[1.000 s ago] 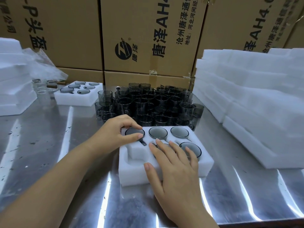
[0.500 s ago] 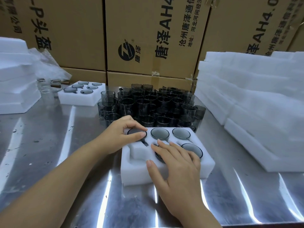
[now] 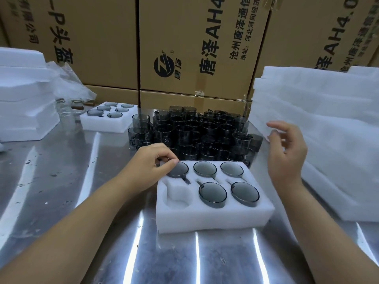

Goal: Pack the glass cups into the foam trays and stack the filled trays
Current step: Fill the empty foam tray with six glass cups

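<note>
Glass cups (image 3: 194, 132), dark and smoky, stand crowded together on the metal table (image 3: 61, 181), just behind a white foam tray (image 3: 215, 214) that lies near the front edge. This tray has six round pockets in two rows. Five of them hold cups: three along the far row and two in the near row, each with its handle tucked into a slot in the foam. The near-left pocket (image 3: 178, 193) holds nothing.

The left hand (image 3: 149, 162) rests at the tray's far-left corner, its thumb and bent fingers closed on the rim of the far-left cup (image 3: 180, 171), which sits in its pocket. The right hand (image 3: 287, 152) is lifted off the table to the right of the tray, fingers loosely curved and grasping nothing, with a tall stack of foam sheets (image 3: 328, 130) right behind it.

Farther back on the left lies a second tray (image 3: 106, 124) filled with cups. Beside it stand a few clear glasses (image 3: 67, 111), and next to those another pile of foam (image 3: 24, 99) with crumpled plastic wrap (image 3: 69, 78) against it. Cardboard boxes (image 3: 194, 37) printed with black lettering form a wall along the back of the table.
</note>
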